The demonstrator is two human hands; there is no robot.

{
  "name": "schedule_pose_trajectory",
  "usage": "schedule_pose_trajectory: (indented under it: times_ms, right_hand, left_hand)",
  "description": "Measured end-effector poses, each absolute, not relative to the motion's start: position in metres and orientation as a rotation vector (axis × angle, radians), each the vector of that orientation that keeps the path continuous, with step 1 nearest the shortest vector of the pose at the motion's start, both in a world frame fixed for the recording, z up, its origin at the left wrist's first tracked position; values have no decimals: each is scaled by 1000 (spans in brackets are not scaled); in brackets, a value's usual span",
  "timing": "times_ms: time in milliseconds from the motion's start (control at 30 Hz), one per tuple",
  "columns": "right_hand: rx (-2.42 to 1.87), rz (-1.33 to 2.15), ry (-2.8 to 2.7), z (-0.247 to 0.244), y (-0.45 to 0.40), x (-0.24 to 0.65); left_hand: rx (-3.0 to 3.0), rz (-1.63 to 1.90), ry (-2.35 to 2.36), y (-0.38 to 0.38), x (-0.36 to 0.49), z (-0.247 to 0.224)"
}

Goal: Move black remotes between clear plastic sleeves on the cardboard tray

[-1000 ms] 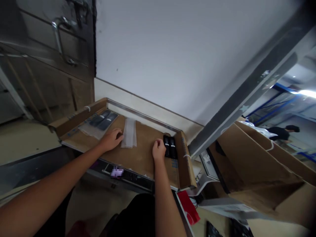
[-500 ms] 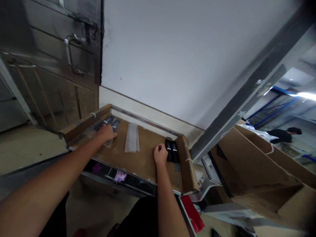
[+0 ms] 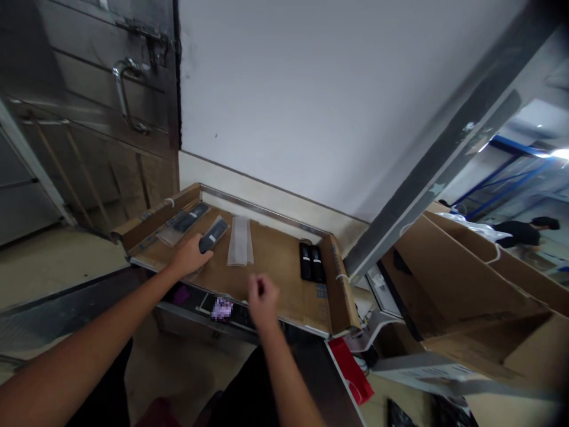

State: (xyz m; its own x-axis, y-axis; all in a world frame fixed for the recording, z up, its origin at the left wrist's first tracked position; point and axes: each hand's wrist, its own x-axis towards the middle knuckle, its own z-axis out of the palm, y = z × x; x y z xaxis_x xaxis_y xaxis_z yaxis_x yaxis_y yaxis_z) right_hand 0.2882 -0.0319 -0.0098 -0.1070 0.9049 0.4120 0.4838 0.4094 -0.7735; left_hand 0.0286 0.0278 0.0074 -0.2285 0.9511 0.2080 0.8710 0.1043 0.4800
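Note:
My left hand grips the near end of a flat black piece in a clear plastic sleeve, lifted a little at a slant over the left of a cardboard tray. Another sleeved black piece lies behind it. My right hand hangs over the tray's front edge, fingers curled in, with nothing visible in them. Between and beyond the hands lie flat empty-looking clear sleeves. Two black pieces with white labels rest side by side at the tray's right end. What the black pieces are, I cannot tell.
A white wall rises behind the tray, with a metal door at left. Large cardboard boxes stand at right beyond a grey post. A red object sits below the tray's right corner. Far right, a person bends over.
My left hand has drawn one sleeved black piece toward me and right, away from the other. My right hand has moved left and nearer, away from the two black pieces at right.

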Motion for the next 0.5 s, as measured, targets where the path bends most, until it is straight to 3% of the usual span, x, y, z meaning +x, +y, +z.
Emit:
schedule_pose_trajectory:
  times_ms: [100, 267, 500]
  right_hand:
    - [-995, 641, -2207, -59, -90, 247]
    - [-1499, 785, -2541, -146, -83, 229]
    - [-1732, 1037, -2370, -167, -8, 250]
  left_hand:
    - [1846, 859, 2262, 26, 30, 2]
    - [1847, 932, 2269, 29, 30, -1]
    - [1850, 993, 2226, 29, 32, 1]
